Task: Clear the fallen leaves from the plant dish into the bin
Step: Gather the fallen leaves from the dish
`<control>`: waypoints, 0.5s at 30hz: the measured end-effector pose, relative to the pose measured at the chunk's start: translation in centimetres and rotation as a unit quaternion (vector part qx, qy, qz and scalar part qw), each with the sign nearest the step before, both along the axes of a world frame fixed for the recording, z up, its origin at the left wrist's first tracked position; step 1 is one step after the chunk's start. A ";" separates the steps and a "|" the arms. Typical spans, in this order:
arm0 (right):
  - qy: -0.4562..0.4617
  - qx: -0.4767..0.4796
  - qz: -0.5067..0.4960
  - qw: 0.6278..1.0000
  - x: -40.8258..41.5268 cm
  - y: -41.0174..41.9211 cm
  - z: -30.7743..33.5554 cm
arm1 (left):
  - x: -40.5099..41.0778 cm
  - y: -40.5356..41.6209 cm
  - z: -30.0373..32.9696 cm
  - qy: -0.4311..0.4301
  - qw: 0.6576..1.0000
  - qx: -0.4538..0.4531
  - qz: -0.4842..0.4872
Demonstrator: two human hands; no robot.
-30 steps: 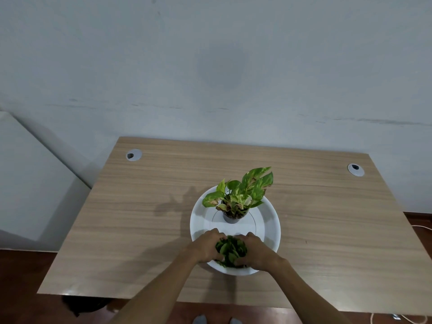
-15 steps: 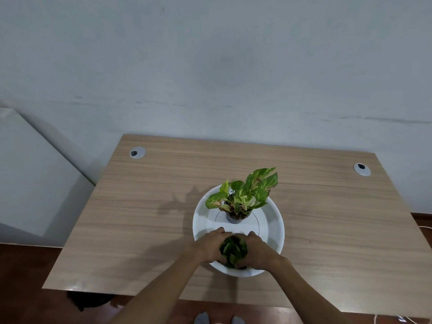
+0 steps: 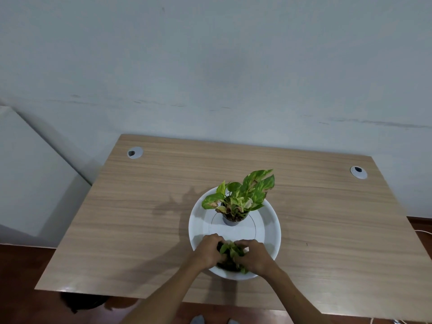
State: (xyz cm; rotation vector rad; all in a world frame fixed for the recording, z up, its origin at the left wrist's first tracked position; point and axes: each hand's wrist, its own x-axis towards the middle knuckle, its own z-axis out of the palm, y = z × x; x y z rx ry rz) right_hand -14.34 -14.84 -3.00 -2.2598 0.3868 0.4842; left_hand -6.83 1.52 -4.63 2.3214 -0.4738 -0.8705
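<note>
Fallen leaves [image 3: 231,253] — a dark green clump, bunched at the near side of the white plant dish [image 3: 271,220], pressed between the two hands. Left hand [image 3: 209,250] cups the clump from its left, fingers curled inward around it; right hand [image 3: 256,254] closes on it from the right, fingers likewise curled over the leaves. Both grip the same pile, knuckles up, fingertips nearly meeting over the top. A few leaf edges poke out below the right hand near the dish's near rim.

Potted plant [image 3: 238,197] stands upright in a small grey pot at the far half of the dish, apart from the hands, variegated leaves spreading toward the far edge of the table. Rest of the dish floor looks bare and white; whether scraps lie under the hands cannot be told.

Dish sits on the wooden table [image 3: 140,218], nearer the near edge, roughly midway between left and right edges. Two cable grommets at the far corners.

Progress, as judged: leaves gathered into one handful, not yet lifted clear of the dish. Left to do — lift, carry, drop in the bin. A dark shape [image 3: 81,302] under the near left corner may be the bin; cannot confirm
</note>
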 end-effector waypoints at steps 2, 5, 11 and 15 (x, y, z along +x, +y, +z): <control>0.011 0.044 -0.008 0.999 -0.2 -0.7 0.1 | 0.0 0.0 -0.2 0.004 1.000 -0.014 0.022; 0.025 0.053 0.020 0.998 -0.5 -1.0 0.1 | 0.0 -0.2 -0.1 0.006 0.999 -0.021 0.036; -0.012 -0.035 0.055 0.998 -0.9 0.3 -0.8 | -0.2 -0.3 0.0 0.002 0.998 -0.029 0.057; -0.014 -0.057 0.034 0.998 -0.7 0.5 -1.3 | -0.3 -0.5 -0.3 -0.009 0.997 -0.023 0.071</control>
